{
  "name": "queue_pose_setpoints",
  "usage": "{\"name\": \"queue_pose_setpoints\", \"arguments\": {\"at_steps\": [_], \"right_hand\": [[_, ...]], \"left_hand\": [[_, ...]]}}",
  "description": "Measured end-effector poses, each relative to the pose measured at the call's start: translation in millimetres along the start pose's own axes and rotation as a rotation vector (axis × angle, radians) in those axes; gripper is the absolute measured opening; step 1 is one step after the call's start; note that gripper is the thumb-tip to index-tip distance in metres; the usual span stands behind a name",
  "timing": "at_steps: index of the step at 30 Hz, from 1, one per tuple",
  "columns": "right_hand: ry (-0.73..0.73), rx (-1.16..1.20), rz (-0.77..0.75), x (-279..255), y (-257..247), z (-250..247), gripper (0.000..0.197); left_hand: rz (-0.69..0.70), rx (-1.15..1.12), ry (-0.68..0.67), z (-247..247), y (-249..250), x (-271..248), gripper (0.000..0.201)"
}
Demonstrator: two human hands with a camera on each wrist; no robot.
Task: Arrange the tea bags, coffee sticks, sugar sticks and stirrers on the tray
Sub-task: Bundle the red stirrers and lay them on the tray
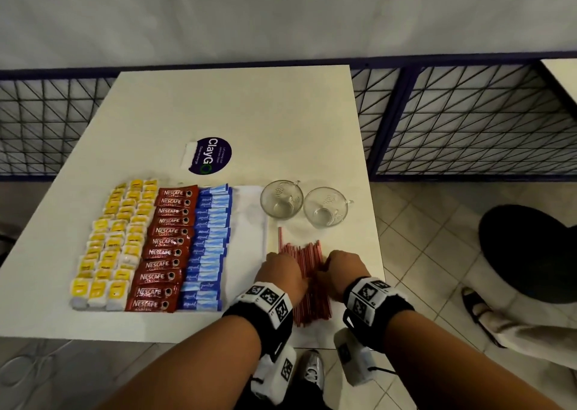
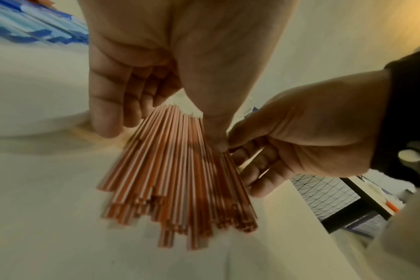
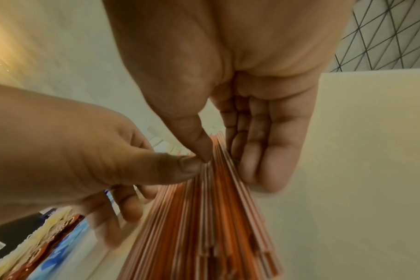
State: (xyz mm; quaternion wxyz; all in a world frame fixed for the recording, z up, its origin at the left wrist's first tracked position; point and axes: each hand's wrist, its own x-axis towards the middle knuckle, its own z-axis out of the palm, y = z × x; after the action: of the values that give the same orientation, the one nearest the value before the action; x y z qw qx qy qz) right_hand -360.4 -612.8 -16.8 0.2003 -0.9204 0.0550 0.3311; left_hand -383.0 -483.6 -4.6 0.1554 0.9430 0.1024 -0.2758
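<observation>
A loose bundle of red-and-white stirrers (image 1: pixel 309 263) (image 2: pixel 180 180) (image 3: pixel 216 227) lies on the table near the front right corner, and one stray stirrer (image 1: pixel 280 238) sticks out beyond it. My left hand (image 1: pixel 282 272) (image 2: pixel 161 132) has its thumb on top of the bundle and its straight fingers just off the bundle's left side. My right hand (image 1: pixel 338 270) (image 3: pixel 233 163) pinches the bundle's right side between thumb and fingers. The two thumbs meet on top. Yellow tea bags (image 1: pixel 115 241), red coffee sticks (image 1: pixel 168 247) and blue sugar sticks (image 1: pixel 209 247) lie in rows to the left. Beside them is a bare strip of the white tray (image 1: pixel 249 216).
Two glass cups (image 1: pixel 281 199) (image 1: pixel 325 207) stand just beyond the stirrers. A round purple sticker (image 1: pixel 209 156) lies further back. The table's right edge (image 1: pixel 379 269) runs close to my right hand. A dark stool (image 1: pixel 527 253) and another person's sandalled foot (image 1: pixel 477 303) are on the floor.
</observation>
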Motion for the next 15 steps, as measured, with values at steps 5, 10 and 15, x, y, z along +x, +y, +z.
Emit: {"name": "queue_pose_setpoints", "arguments": {"at_steps": [5,10,15], "right_hand": [[-0.024,0.058,0.003,3,-1,2,0.022],[-0.004,0.045,0.008,4,1,5,0.025],[0.019,0.01,0.004,6,1,7,0.027]], "left_hand": [[-0.01,0.025,-0.004,5,9,0,0.048],[-0.001,-0.012,0.007,7,10,1,0.024],[-0.043,-0.092,0.0,1,8,3,0.023]]}}
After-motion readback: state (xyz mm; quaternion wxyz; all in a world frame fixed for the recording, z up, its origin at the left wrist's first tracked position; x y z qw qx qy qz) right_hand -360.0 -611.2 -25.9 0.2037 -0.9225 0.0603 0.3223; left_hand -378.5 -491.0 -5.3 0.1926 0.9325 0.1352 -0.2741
